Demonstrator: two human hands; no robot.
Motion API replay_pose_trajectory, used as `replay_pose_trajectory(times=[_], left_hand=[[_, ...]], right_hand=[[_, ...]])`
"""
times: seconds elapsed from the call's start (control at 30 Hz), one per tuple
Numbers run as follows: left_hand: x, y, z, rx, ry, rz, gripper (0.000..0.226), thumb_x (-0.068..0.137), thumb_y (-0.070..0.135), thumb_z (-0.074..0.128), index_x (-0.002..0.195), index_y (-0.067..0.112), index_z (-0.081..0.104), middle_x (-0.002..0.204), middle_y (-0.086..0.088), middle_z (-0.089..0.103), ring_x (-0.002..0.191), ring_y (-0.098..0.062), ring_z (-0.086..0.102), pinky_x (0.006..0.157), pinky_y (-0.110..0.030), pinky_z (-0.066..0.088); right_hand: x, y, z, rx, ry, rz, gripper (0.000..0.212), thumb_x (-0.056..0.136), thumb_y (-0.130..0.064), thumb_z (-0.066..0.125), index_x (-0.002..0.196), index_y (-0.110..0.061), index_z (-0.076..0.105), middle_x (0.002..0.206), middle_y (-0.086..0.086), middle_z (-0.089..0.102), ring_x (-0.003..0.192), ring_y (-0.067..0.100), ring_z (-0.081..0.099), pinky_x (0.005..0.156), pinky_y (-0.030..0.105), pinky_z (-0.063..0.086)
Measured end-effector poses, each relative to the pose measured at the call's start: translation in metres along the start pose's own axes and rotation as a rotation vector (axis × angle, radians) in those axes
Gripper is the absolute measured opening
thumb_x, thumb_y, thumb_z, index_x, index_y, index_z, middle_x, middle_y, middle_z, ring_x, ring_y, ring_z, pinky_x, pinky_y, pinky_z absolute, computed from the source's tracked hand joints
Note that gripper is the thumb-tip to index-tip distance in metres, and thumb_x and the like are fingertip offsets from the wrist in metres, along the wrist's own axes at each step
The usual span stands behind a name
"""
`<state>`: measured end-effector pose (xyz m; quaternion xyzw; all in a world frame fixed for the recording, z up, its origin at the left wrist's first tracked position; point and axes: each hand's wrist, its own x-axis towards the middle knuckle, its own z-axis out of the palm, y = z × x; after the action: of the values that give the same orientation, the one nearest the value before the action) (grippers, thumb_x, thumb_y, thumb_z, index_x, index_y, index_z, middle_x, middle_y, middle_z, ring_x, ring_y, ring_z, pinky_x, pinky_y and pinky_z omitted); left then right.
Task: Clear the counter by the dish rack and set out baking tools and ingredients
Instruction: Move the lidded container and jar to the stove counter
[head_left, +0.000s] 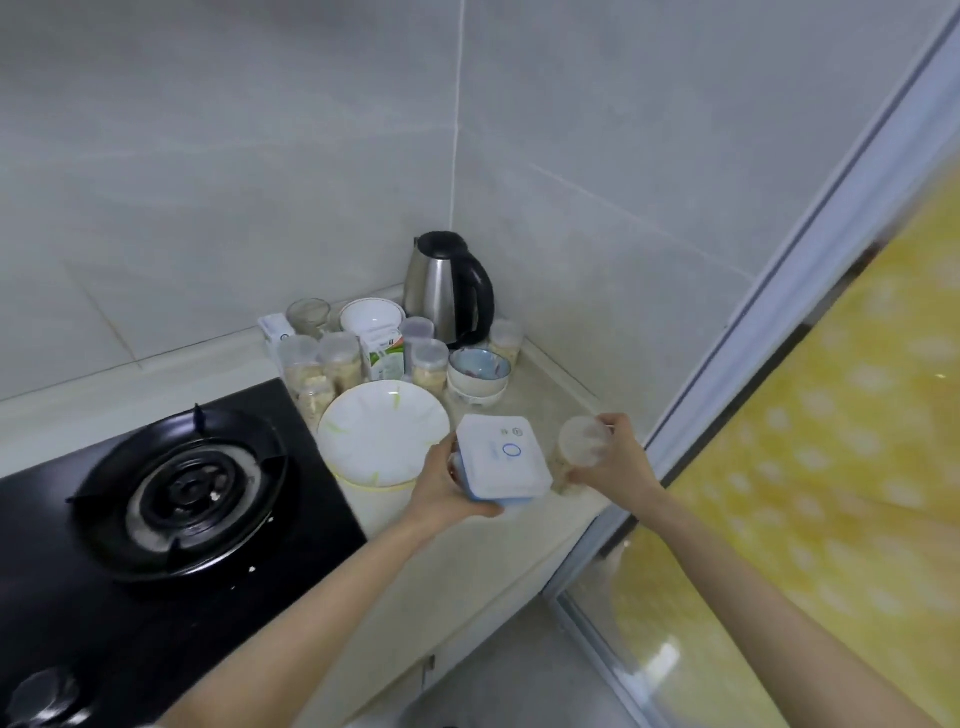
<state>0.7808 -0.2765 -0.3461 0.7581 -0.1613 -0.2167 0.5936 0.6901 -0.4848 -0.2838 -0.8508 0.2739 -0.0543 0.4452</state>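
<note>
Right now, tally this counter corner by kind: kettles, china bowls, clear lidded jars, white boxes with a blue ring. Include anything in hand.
kettle: 1
china bowl: 3
clear lidded jar: 7, one in the right hand
blue-ring box: 2, one in the left hand
Total: 13

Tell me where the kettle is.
In the head view, the kettle stands in the far counter corner, behind the stacked bowls, right of the white bowl.

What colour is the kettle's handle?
Black, on a shiny steel kettle; the head view shows it.
</note>
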Motion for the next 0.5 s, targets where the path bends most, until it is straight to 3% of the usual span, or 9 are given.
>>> replay_pose_trajectory(times=[0.13, 0.27, 0.37, 0.43, 0.5], left_hand=[[0.037, -0.015, 0.014, 0.034, 0.03, -0.038, 0.094, 0.033, 0.028, 0.089, 0.119, 0.022, 0.051, 0.109, 0.002, 0.066, 0.101, -0.016, 0.065, 0.082, -0.034, 0.056], [0.06, -0.023, 0.025, 0.06, 0.094, -0.066, 0.096, 0.034, 0.028, 0.092, 0.121, 0.023, 0.051, 0.111, 0.003, 0.067, 0.103, -0.013, 0.065, 0.086, -0.041, 0.055], [0.073, -0.028, 0.035, 0.047, 0.17, -0.112, 0.095, 0.032, 0.031, 0.09, 0.119, 0.031, 0.052, 0.11, 0.007, 0.067, 0.102, -0.013, 0.065, 0.087, -0.044, 0.054], [0.078, -0.028, 0.041, 0.035, 0.228, -0.143, 0.094, 0.032, 0.032, 0.089, 0.119, 0.032, 0.052, 0.109, 0.009, 0.066, 0.103, -0.013, 0.064, 0.087, -0.041, 0.055], [0.081, -0.021, 0.048, 0.016, 0.29, -0.147, 0.092, 0.035, 0.027, 0.089, 0.12, 0.025, 0.053, 0.108, 0.009, 0.067, 0.1, -0.01, 0.064, 0.079, -0.024, 0.055]], right_hand=[[0.061, 0.012, -0.001, -0.142, -0.035, -0.011, 0.08, 0.061, -0.011, 0.085, 0.126, -0.011, 0.037, 0.119, 0.006, 0.046, 0.097, 0.021, 0.048, 0.078, 0.031, 0.041], [0.111, 0.021, 0.005, -0.221, -0.101, -0.034, 0.076, 0.063, -0.012, 0.084, 0.126, -0.009, 0.041, 0.122, 0.006, 0.04, 0.093, 0.017, 0.043, 0.076, 0.022, 0.033], [0.147, 0.027, 0.013, -0.218, -0.142, -0.091, 0.075, 0.058, -0.012, 0.084, 0.123, -0.01, 0.047, 0.119, 0.007, 0.048, 0.101, 0.02, 0.05, 0.076, 0.022, 0.035], [0.167, 0.029, 0.019, -0.233, -0.158, -0.144, 0.069, 0.054, -0.013, 0.084, 0.116, -0.012, 0.053, 0.113, 0.003, 0.054, 0.1, 0.019, 0.053, 0.073, 0.02, 0.034], [0.188, 0.028, 0.023, -0.266, -0.157, -0.191, 0.063, 0.053, -0.013, 0.084, 0.11, -0.015, 0.057, 0.105, -0.001, 0.053, 0.093, 0.015, 0.05, 0.068, 0.017, 0.03]])
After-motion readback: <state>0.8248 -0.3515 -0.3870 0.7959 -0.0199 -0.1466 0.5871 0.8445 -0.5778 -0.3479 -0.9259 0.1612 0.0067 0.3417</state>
